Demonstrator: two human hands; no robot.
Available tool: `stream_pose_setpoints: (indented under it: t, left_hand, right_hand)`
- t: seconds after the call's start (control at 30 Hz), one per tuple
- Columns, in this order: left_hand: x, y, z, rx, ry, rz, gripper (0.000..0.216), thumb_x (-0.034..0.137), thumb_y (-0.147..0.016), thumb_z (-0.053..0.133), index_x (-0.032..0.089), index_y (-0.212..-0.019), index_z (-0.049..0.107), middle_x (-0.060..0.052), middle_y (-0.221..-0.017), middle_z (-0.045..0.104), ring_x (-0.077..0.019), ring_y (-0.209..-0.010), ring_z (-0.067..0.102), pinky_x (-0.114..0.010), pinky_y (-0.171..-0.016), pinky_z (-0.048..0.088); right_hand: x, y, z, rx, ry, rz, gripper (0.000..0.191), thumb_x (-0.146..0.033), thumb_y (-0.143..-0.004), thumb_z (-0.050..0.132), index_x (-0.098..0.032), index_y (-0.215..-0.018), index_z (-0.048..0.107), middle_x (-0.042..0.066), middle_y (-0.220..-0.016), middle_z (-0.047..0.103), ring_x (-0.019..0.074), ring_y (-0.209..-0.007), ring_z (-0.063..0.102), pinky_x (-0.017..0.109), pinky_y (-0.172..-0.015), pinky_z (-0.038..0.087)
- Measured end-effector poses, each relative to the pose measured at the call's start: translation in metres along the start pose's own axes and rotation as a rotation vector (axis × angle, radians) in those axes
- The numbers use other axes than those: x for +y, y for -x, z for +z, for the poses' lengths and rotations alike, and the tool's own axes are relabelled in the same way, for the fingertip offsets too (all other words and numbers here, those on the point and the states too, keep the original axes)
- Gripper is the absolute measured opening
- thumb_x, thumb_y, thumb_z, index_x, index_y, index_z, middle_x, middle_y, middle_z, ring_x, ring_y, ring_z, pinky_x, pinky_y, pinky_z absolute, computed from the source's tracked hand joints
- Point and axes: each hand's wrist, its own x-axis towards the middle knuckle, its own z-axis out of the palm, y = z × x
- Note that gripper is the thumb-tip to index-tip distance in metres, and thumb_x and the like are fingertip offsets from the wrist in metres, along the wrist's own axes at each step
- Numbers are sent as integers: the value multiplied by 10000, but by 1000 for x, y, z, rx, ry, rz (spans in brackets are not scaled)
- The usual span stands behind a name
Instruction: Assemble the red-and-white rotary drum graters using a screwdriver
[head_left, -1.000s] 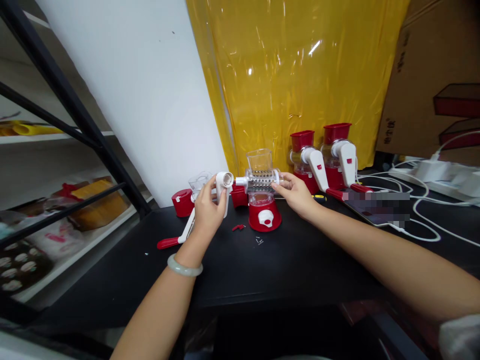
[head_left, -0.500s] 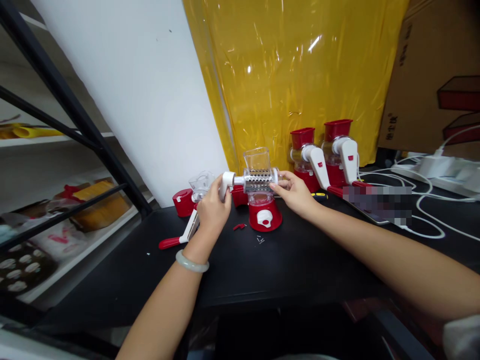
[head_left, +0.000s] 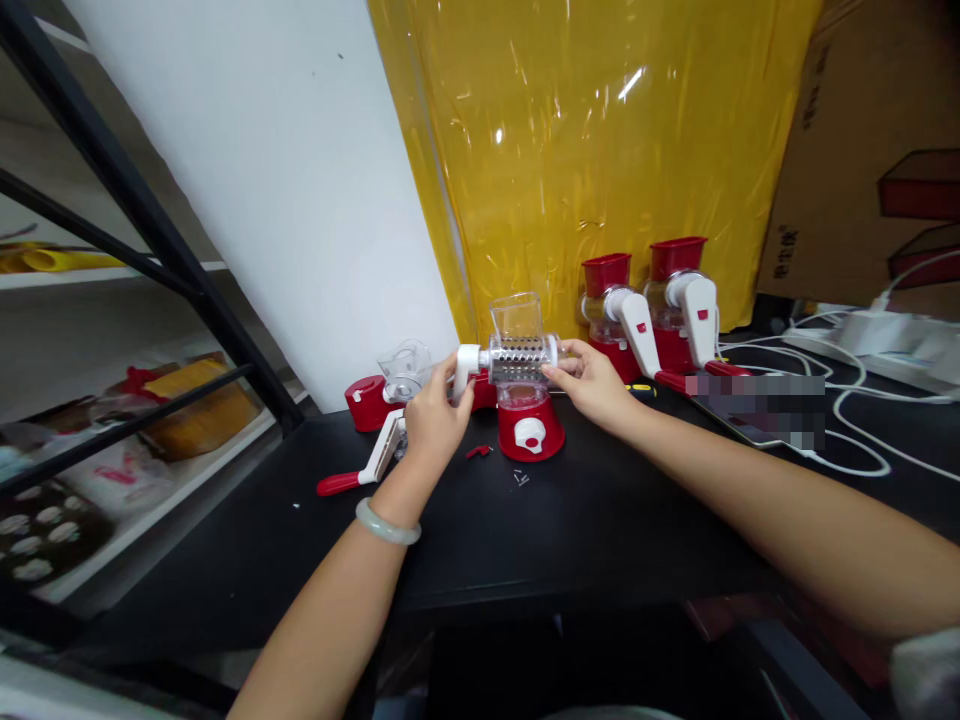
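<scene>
1. The left hand (head_left: pixel 436 415) gripped a white crank piece (head_left: pixel 466 362) between thumb and fingers, with a pale bangle (head_left: pixel 388 525) on its wrist.
2. The crank's head was at the left end of the perforated metal drum (head_left: pixel 519 362), by a clear stub; whether it was fully seated could not be told.
3. The right hand (head_left: pixel 596 388) had its thumb and fingers closed on the drum's right end.
4. The drum lay level in a clear housing (head_left: pixel 516 315) above a red base (head_left: pixel 551 436), which stood upright on the black bench (head_left: pixel 585 540), nearer the back edge than the front, with a white knob (head_left: pixel 529 432) facing forward.
5. Small screws (head_left: pixel 520 478) lay just before the base, toward the bench's front edge; a small red part (head_left: pixel 478 452) was near its left side.
6. Toward the left edge were a second red base (head_left: pixel 367 405) and a white handle with a red grip (head_left: pixel 341 484).
7. Along the back edge, to the right, stood two red-and-white graters (head_left: pixel 606 270) side by side.
8. White cables (head_left: pixel 851 458) ran near the back right corner, beside a dark flat device (head_left: pixel 731 420).
</scene>
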Motion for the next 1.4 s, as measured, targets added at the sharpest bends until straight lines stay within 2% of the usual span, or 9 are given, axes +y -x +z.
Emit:
stream_pose_setpoints:
  t: [0.2, 0.4, 0.63, 0.8, 0.9, 1.07, 1.23, 1.33, 1.4]
  left_hand:
    - [6, 0, -1, -25, 25, -5, 490, 316, -889, 613, 226, -1364, 532, -91, -1170, 712, -229, -975, 713, -335, -809, 580]
    - [3, -3, -2, -61, 18, -99, 441, 376, -887, 609, 230, -1302, 618, -63, -892, 769, -222, -805, 728, -320, -731, 564]
    - [-9, -15, -8, -124, 22, 18, 460, 353, -849, 638, 184, -1277, 641, -66, -788, 763, -198, -716, 714, -280, -647, 531]
    - [-10, -17, -2, -160, 207, -64, 514, 430, -802, 682, 189, -1255, 653, -66, -887, 777, -220, -788, 725, -304, -686, 560]
    - [-7, -14, -2, -162, 203, -99, 531, 432, -800, 680, 191, -1271, 640, -60, -880, 779, -227, -811, 728, -299, -683, 558]
    - [-6, -13, -5, -163, 196, -90, 522, 427, -811, 664, 199, -1280, 631, -69, -992, 770, -235, -872, 727, -308, -722, 554]
    - [-5, -12, -6, -186, 202, -106, 519, 423, -823, 657, 213, -1296, 622, -59, -933, 776, -245, -868, 729, -346, -751, 566]
    - [-9, -11, -12, -283, 294, -67, 578, 434, -854, 628, 236, -1389, 531, -73, -1122, 736, -240, -1004, 705, -364, -855, 565]
    - [-16, -12, -20, -361, 302, -13, 667, 446, -861, 622, 252, -1466, 419, -89, -1337, 621, -247, -1138, 649, -383, -936, 539]
  right_hand:
    - [1, -3, -2, -34, -12, -10, 308, -415, -726, 737, -226, -877, 547, 31, -785, 720, 208, -806, 689, 392, -817, 524]
    - [-7, -4, -7, -113, 46, 40, 269, -375, -737, 731, -204, -837, 549, 17, -730, 695, 174, -709, 660, 348, -741, 512]
    - [-9, -10, -14, -197, 116, 51, 186, -317, -781, 690, -205, -882, 581, 17, -742, 676, 175, -695, 639, 355, -732, 517]
    - [-8, -11, -13, -180, 141, 47, 173, -300, -782, 690, -203, -888, 594, 35, -779, 683, 192, -728, 646, 379, -767, 530]
    - [-8, -11, -13, -181, 126, 54, 182, -299, -780, 685, -194, -899, 595, 38, -774, 678, 193, -725, 647, 386, -769, 529]
    - [-6, -11, -14, -169, 148, 52, 204, -327, -770, 701, -197, -887, 596, 34, -764, 677, 193, -726, 649, 388, -769, 530]
    - [-8, -10, -13, -145, 173, 38, 226, -362, -751, 723, -206, -863, 604, 40, -773, 693, 193, -723, 650, 377, -748, 525]
    - [-9, -8, -12, -133, 167, 47, 279, -401, -723, 743, -198, -853, 603, 48, -771, 694, 197, -732, 653, 374, -736, 521]
    - [-9, -7, -11, -109, 157, 20, 320, -446, -710, 744, -195, -840, 593, 50, -782, 687, 198, -746, 651, 374, -743, 520]
